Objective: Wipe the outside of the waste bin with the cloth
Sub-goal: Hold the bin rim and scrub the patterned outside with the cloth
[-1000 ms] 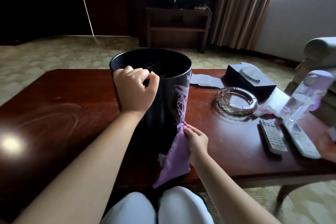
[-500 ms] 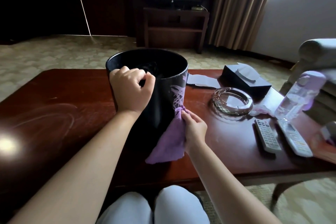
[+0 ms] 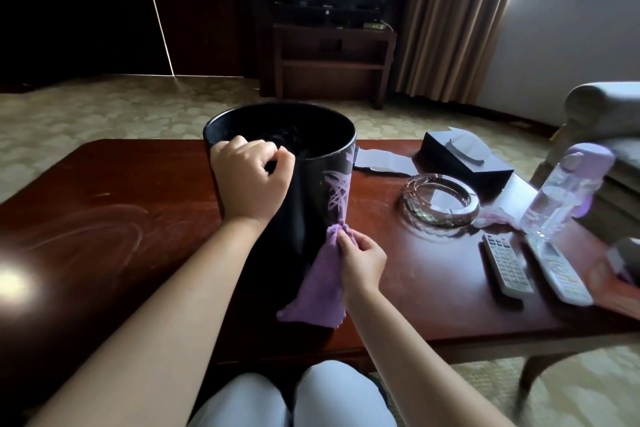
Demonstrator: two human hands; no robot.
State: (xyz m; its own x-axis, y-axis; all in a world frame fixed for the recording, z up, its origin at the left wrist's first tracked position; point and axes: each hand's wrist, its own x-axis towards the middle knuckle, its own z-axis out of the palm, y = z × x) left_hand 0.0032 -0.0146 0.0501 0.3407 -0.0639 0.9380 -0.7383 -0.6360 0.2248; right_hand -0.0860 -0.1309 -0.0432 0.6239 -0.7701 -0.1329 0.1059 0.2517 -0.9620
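A black round waste bin (image 3: 311, 191) stands upright on the dark red wooden table (image 3: 104, 218), near its middle. My left hand (image 3: 251, 180) grips the near rim of the bin with its fingers curled over the edge. A purple cloth (image 3: 320, 284) is pinched in my right hand (image 3: 360, 258), and its top is pressed against the bin's right side, low on the wall. The rest of the cloth hangs down to the table. Pale purple streaks show on the bin's side above the cloth.
Right of the bin lie a glass ashtray (image 3: 441, 199), a black tissue box (image 3: 464, 156), two remote controls (image 3: 507, 265), a clear bottle with a purple cap (image 3: 561, 191) and a crumpled tissue (image 3: 495, 218). An armchair (image 3: 606, 121) stands at the far right.
My right hand moved the cloth up the bin's right side, then down a little again. The left hand stayed on the rim.
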